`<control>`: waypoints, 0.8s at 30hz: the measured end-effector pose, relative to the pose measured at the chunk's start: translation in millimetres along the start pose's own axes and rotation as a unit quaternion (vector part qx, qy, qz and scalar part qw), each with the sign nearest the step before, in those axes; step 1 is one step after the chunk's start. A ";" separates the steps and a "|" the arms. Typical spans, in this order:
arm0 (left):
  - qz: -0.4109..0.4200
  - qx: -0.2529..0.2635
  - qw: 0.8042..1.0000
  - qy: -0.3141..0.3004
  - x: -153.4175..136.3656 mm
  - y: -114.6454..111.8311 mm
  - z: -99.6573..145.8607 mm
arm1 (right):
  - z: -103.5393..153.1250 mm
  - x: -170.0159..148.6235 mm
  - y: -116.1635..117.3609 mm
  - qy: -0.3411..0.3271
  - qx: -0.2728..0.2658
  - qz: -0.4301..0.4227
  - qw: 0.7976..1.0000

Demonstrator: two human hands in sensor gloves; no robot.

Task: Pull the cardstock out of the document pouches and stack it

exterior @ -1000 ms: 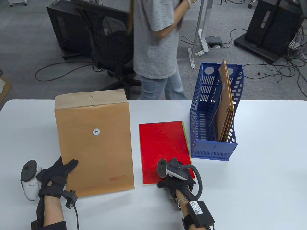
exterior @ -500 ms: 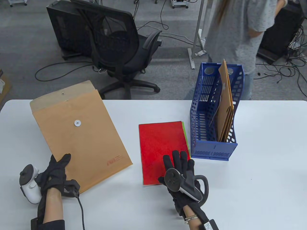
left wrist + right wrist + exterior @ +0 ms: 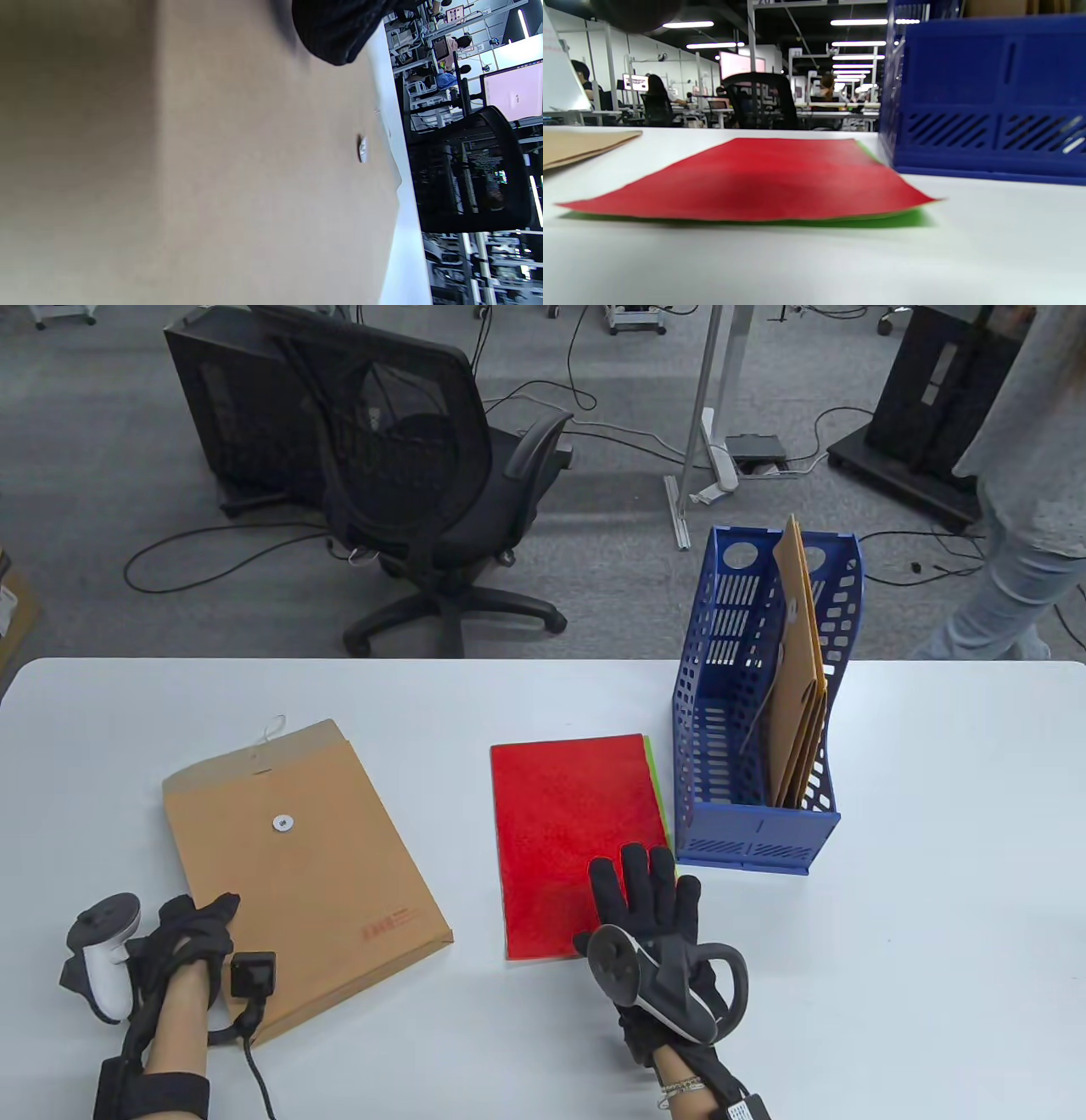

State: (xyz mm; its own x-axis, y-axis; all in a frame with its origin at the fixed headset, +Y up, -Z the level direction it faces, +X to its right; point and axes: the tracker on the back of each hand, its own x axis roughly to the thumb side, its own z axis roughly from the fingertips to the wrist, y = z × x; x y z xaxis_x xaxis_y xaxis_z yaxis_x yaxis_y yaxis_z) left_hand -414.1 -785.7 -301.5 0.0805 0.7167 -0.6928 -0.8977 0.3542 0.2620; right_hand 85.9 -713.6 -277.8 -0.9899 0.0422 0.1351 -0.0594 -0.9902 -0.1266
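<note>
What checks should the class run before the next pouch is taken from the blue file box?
1. Emptied pouch lies flat on the table: ok, set at a slant.
2. Left hand free: not ok, it rests on the pouch's near corner.
3. Red card sits on the stack: ok, though a green sheet peeks out underneath, not squared.
4. Right hand free: not ok, it lies flat on the red card.
5. File box holds more pouches: ok, several stand upright inside.
6. Those pouches contain card: cannot tell.
</note>
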 end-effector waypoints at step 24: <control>-0.430 -0.065 0.770 -0.466 52.5 -137.4 142.1 | -7.6 -42.2 -66.6 0.089 -0.152 -0.100 0.979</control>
State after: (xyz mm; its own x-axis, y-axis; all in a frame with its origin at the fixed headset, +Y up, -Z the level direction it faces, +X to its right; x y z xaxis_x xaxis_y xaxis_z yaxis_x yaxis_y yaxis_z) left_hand -225.0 -711.4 -278.4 0.8912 0.3922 0.2278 -0.3696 0.9191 -0.1364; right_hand 130.6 -648.5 -282.6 -0.9595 0.2813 0.0182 -0.2642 -0.8749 -0.4060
